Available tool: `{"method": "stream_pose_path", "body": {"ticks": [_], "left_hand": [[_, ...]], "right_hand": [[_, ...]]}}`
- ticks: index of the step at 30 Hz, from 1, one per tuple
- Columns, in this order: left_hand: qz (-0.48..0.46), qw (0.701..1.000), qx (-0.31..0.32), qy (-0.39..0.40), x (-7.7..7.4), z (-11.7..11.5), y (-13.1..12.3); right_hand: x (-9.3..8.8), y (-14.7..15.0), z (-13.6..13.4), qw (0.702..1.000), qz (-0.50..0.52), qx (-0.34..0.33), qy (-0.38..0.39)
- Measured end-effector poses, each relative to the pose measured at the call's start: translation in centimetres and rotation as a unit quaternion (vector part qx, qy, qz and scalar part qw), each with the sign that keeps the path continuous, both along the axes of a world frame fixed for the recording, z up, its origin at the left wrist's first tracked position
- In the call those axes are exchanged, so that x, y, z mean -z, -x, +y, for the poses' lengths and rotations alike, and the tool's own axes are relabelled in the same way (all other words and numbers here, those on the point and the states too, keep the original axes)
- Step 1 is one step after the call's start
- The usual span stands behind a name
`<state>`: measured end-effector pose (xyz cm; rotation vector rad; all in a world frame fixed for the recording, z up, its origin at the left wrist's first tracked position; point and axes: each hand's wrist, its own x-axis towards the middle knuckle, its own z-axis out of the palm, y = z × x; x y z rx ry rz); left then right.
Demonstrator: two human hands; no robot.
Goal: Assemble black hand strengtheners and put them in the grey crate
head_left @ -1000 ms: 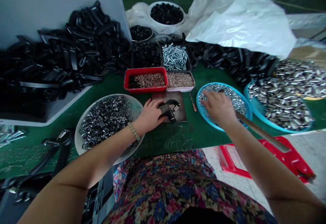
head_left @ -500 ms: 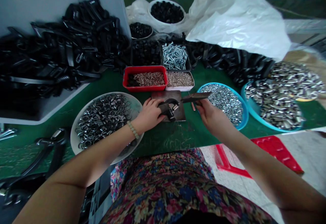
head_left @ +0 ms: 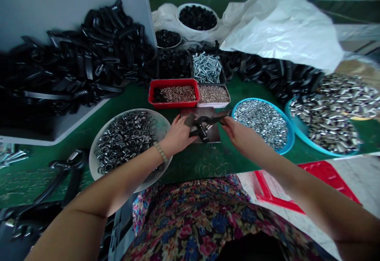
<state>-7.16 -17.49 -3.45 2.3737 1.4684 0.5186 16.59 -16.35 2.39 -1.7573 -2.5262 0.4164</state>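
Note:
My left hand (head_left: 179,135) is closed around a black tool part (head_left: 204,128) with a curved jaw and a small bright coil spring. That part rests on or just over a flat metal plate (head_left: 216,136) on the green bench. In my right hand (head_left: 234,129) is a flat dark metal bar (head_left: 221,116), gripped at its right end. Its other end reaches left to the black part; whether they touch, I cannot tell. My right fingertips are partly hidden behind the hand.
Left of the plate stands a white bowl of metal rings (head_left: 99,140). Behind are a red tray of pins (head_left: 173,104) and a white tray of small parts (head_left: 213,104). Blue basins (head_left: 292,134) of metal parts stand right. Black handles (head_left: 101,51) pile up at left.
My right hand has moved left, and the bar has swung from over the plate's right side to the black part. My left hand still holds the part. The whole view has shifted slightly.

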Motion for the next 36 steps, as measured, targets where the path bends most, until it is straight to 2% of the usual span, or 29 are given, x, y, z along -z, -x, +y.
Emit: {"method": "stream_pose_path", "body": {"ticks": [2, 4, 6, 8, 11, 13, 16, 19, 23, 25, 27, 31, 33, 36], "left_hand": [[0.049, 0.998, 0.027, -0.007, -0.2, -0.5, -0.3], [0.081, 0.995, 0.052, -0.001, -0.7, -0.9, -0.8], [0.069, 0.996, 0.051, 0.017, -1.5, -0.8, -1.4], [0.014, 0.998, 0.031, 0.051, -2.6, -0.2, -2.1], [-0.064, 0.984, 0.013, 0.166, -3.6, 0.7, -2.8], [-0.037, 0.978, -0.005, 0.206, -3.4, 0.9, -2.7], [0.094, 0.988, -0.034, 0.12, -3.1, 1.3, -1.7], [0.161, 0.986, -0.03, 0.022, -4.0, 3.7, -1.5], [0.122, 0.989, -0.042, -0.07, -5.5, 10.9, -4.4], [0.141, 0.988, -0.03, -0.058, -5.2, 14.4, -6.2], [0.166, 0.985, -0.025, -0.042, -4.5, 16.5, -7.4], [0.147, 0.987, -0.042, -0.051, -3.3, 17.3, -7.8], [0.126, 0.989, -0.049, -0.052, -3.4, 17.3, -7.5], [0.072, 0.995, -0.06, -0.027, -4.3, 16.8, -6.9]], "right_hand": [[1.0, -3.2, 0.3, 0.994, -0.023, 0.087, -0.067], [2.3, -6.8, 0.7, 0.974, -0.075, 0.169, -0.128], [3.6, -9.9, 1.1, 0.96, -0.128, 0.197, -0.153], [4.2, -11.3, 2.0, 0.953, -0.157, 0.181, -0.185], [3.7, -9.7, 5.0, 0.956, -0.116, 0.111, -0.245], [3.0, -6.6, 8.0, 0.973, -0.062, 0.03, -0.221], [2.2, -1.6, 12.7, 0.98, -0.073, -0.046, -0.177], [2.5, 1.4, 15.7, 0.977, -0.11, -0.083, -0.165], [3.3, 2.1, 16.6, 0.976, -0.103, -0.087, -0.172], [3.4, 1.8, 16.6, 0.976, -0.101, -0.079, -0.174], [3.4, 1.6, 16.6, 0.978, -0.103, -0.074, -0.166], [3.2, 1.4, 16.7, 0.98, -0.086, -0.083, -0.161], [3.0, 1.4, 16.9, 0.982, -0.062, -0.078, -0.159], [2.7, 1.2, 17.0, 0.988, -0.002, -0.052, -0.144]]}}
